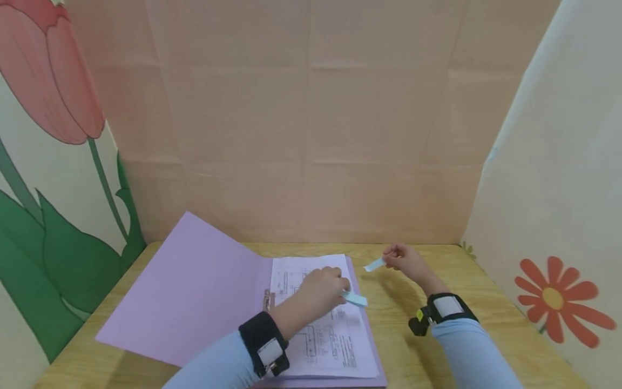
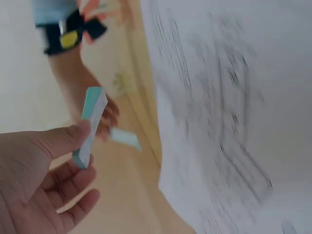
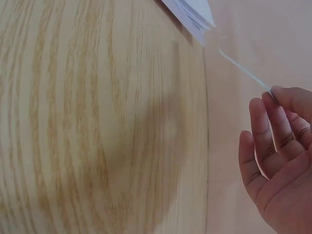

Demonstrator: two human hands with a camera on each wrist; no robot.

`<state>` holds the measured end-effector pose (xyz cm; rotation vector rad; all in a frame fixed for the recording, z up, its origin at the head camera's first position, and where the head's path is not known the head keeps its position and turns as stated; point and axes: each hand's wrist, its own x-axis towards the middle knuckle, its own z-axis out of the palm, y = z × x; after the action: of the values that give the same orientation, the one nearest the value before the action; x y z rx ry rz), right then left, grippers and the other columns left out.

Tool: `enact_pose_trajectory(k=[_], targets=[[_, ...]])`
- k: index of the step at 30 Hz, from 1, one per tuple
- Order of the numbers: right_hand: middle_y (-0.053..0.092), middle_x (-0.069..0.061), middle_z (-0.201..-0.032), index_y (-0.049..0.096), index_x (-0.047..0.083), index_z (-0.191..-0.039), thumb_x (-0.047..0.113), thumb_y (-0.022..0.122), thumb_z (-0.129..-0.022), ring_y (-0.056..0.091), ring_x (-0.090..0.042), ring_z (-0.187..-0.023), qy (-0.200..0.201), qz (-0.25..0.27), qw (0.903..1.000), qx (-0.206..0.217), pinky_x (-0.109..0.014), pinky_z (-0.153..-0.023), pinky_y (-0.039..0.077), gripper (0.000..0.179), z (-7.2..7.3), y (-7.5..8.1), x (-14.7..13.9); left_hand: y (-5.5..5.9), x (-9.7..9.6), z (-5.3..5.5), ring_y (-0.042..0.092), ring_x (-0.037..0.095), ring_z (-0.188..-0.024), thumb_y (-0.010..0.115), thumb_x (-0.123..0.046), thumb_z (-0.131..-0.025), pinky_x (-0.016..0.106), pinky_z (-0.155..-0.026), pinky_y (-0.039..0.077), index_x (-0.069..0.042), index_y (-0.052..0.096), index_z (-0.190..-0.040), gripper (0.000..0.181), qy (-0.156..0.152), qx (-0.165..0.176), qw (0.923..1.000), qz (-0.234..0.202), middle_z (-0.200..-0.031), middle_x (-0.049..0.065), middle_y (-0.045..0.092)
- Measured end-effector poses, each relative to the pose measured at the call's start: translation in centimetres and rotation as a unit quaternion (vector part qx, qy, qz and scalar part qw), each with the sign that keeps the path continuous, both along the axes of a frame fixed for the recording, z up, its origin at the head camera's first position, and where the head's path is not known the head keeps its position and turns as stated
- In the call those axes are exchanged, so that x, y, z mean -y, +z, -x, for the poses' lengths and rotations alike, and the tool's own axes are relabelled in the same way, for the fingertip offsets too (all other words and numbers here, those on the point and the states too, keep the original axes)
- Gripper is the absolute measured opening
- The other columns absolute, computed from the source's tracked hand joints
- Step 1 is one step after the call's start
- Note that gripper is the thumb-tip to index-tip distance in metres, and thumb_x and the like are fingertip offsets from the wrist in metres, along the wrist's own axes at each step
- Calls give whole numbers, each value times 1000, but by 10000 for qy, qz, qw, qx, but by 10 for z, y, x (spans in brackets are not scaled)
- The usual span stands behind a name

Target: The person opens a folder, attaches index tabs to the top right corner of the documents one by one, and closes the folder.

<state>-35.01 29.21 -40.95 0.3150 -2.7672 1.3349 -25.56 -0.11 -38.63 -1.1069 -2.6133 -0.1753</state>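
A purple folder lies open on the table, with a stack of printed sheets on its right side. Over those sheets my left hand pinches a small pad of light-blue sticky notes between thumb and fingers. To the right of the folder, above the table, my right hand holds a single light-blue sticky note by one end. Seen edge-on in the right wrist view, that sticky note is a thin strip between thumb and fingertips.
The wooden table extends to the right of the folder. A metal clip sits along the folder's spine. Behind stands a peach-coloured backdrop, with flower-patterned panels at the sides.
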Motion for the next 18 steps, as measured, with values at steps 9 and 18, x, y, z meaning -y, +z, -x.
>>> enact_pose_trajectory(k=[9,18], targets=[[61,-16,-89,56,-8,-106,10,62,-94,66,-28,-79,138,50,9997,-202,-31,-68,54,23,1,-2,4,-12,-53,-31,55,-7,-88,68,-24,-88,2,-72,40,-30,72,-102,16,-2058,50,9762,683,-98,-16,63],[62,-18,-88,56,-9,-105,9,63,-93,66,-31,-78,178,94,9994,-286,-32,-67,54,23,3,-4,7,-34,-80,-32,54,-7,-104,60,-22,-94,2,-87,38,-32,69,-115,25,-2752,221,9495,1494,-114,-16,62]])
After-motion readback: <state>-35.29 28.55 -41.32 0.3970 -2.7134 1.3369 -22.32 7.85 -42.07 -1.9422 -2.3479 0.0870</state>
